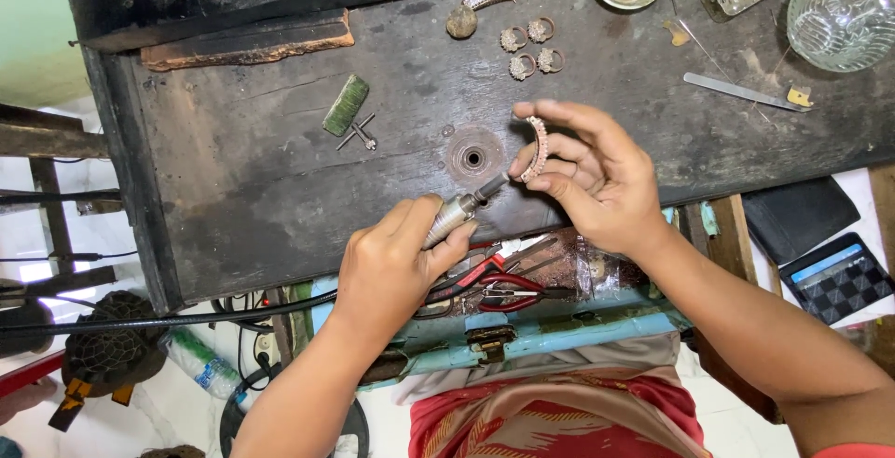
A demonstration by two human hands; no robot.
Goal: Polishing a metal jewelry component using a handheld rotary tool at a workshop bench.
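Both forearms are bare from wrist to elbow, and neither the left hand (392,267) nor the right hand (597,183) wears a ring, watch or glove. At about four o'clock in the view, a thin edge of red-orange sleeve (853,451) shows on the right upper arm. At six o'clock the lap is covered by a wrapped cloth (550,416), red-orange with pale beige bands and a dark leaf-like pattern, gathered in soft folds.

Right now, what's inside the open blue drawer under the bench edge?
In the blue drawer: red-handled pliers, dark metal tools and a clear plastic bag. The back is covered by the bench and both wrists.
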